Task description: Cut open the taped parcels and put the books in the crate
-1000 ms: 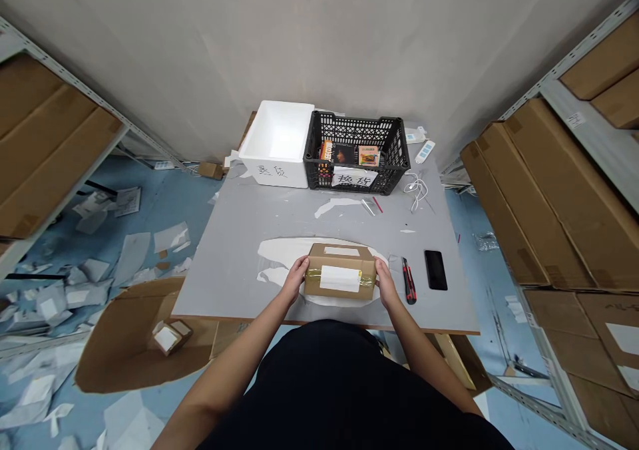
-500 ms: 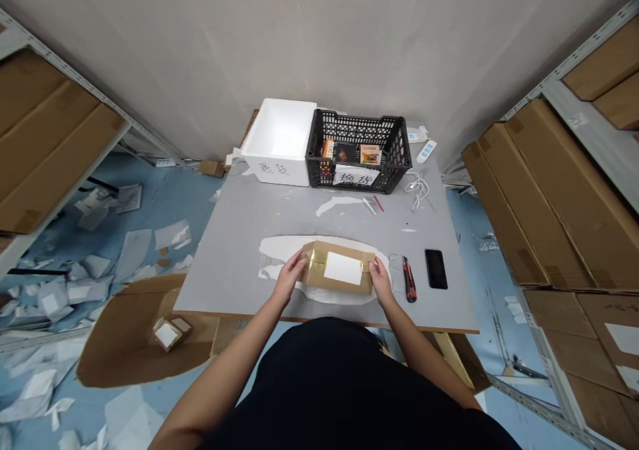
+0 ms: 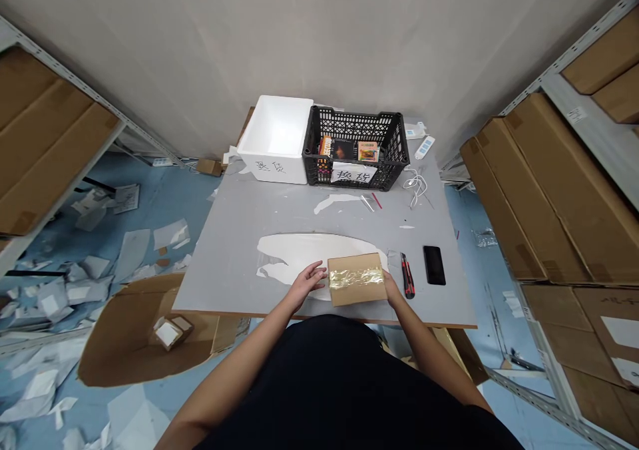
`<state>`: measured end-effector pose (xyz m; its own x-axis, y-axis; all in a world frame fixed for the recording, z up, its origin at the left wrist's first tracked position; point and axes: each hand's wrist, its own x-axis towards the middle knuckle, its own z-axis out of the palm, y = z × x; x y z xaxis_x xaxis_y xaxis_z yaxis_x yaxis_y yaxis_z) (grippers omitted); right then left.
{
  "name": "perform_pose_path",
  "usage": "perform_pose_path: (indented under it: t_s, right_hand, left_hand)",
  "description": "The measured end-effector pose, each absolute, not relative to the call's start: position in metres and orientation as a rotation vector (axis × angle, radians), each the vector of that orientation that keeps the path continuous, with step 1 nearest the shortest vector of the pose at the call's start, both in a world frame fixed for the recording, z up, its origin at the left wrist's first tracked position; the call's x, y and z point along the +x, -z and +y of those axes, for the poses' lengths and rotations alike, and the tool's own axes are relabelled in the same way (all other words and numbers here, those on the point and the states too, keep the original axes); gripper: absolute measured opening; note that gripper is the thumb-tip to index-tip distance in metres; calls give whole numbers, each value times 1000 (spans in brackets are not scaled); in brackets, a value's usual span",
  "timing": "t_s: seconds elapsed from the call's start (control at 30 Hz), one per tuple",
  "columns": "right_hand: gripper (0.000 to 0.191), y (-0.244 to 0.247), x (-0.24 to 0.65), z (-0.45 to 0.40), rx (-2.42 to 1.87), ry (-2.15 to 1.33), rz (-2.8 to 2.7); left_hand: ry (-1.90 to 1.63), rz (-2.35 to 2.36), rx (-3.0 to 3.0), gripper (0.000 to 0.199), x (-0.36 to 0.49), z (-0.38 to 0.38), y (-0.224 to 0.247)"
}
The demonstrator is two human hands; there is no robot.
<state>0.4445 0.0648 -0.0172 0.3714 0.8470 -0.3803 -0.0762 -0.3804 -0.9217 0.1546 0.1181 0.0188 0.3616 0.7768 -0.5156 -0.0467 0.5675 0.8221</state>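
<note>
The person's left hand (image 3: 307,285) lies open and flat on the table, with its fingers (image 3: 319,273) reaching to the near-left side of a small brown cardboard box (image 3: 357,287); it does not grip anything; the right hand (image 3: 392,293) presses against the box's right side, but part of it is hidden, so I cannot tell if it is closed on the box; the box lies flat on a gray table (image 3: 234,263), near the front edge, with shiny clear tape (image 3: 355,278) across its top; it sits partly on a white plastic sheet (image 3: 304,253); just right of the box is a red and black box cutter (image 3: 408,277), and beside that lies a black phone (image 3: 434,265); farther back on the table are a white foam box (image 3: 274,137) and a black plastic basket (image 3: 352,120), side by side and touching; the basket holds some small colorful packs (image 3: 349,149) and has a paper sign (image 3: 352,174) on its front; a white cable (image 3: 417,185) lies near the basket.
</note>
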Motion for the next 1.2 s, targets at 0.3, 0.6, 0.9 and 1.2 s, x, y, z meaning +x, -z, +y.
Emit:
perform_pose_path:
  t_s: [0.3, 0.6, 0.9, 1.2]
  right_hand:
    - [38, -52, 415, 60, -1723, -824, -1236]
    - [52, -54, 451, 47, -1969, -574, -1398]
    - [58, -9, 520, 25, -1886, -707, -1091]
    - [52, 20, 432, 50, -1702, -1106, -927]
  left_hand:
    - [-674, 1113, 875, 60, 150, 124, -22]
    - [-521, 1248, 804, 67, 157, 113, 6]
    - [-527, 1093, 792, 63, 189, 108, 15]
    - [-842, 1370, 879, 53, 127, 115, 14]
